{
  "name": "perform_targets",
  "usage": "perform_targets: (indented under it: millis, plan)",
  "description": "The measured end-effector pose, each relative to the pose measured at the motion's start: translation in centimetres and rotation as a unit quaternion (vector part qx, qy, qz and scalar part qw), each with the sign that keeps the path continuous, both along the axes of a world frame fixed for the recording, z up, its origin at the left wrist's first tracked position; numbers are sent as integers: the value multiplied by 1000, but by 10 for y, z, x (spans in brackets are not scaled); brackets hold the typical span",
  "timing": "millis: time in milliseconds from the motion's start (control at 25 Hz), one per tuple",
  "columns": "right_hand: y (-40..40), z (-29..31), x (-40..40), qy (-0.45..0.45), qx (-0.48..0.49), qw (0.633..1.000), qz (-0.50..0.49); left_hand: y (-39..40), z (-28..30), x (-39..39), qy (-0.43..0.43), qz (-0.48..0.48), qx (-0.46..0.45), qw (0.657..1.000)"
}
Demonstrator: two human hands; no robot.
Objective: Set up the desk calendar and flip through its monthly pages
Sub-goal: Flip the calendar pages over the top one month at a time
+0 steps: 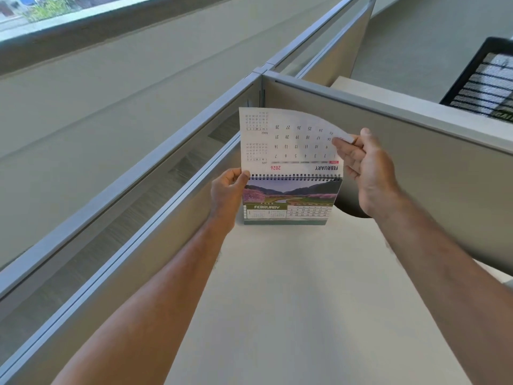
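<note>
A spiral-bound desk calendar (288, 202) stands upright on the pale desk (291, 287) at its far corner. Its front page shows a landscape photo and the word FEBRUARY. One white page (288, 140) is lifted above the spiral, upside down to me, printed with FEBRUARY 2026 and dates. My right hand (366, 168) pinches that page's upper right corner, which curls. My left hand (229, 191) grips the calendar's left edge at the spiral, thumb on the front.
Grey cubicle partitions (416, 151) with metal rails enclose the desk at the back and left. A black mesh chair back (483, 84) shows at the upper right beyond the partition. A window (55, 12) is at the upper left.
</note>
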State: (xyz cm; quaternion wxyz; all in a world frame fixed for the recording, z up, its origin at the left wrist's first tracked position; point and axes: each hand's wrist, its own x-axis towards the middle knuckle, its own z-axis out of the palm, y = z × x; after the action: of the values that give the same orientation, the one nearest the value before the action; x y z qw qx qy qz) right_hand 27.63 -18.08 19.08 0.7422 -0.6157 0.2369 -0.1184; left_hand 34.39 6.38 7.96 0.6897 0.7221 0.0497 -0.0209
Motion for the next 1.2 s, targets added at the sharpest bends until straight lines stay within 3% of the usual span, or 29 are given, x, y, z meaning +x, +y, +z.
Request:
perform_targets:
  millis: [280,440,680,1000,1200]
  plan:
    - [-2,-17,0,13,-23,999,22,-11,5,2,43,42,25,998]
    - [-6,-26,-2,12,-32,999,38,-16,13,3,88,61,-17,994]
    - [-1,-93,-31,65,-88,987,-118,-18,17,-2,50,67,-38,996]
    - [14,-154,-48,183,-85,979,-3,-17,7,-3,48,63,-30,996]
    - [16,-160,-49,157,-135,978,-22,-17,5,-3,41,63,-28,997]
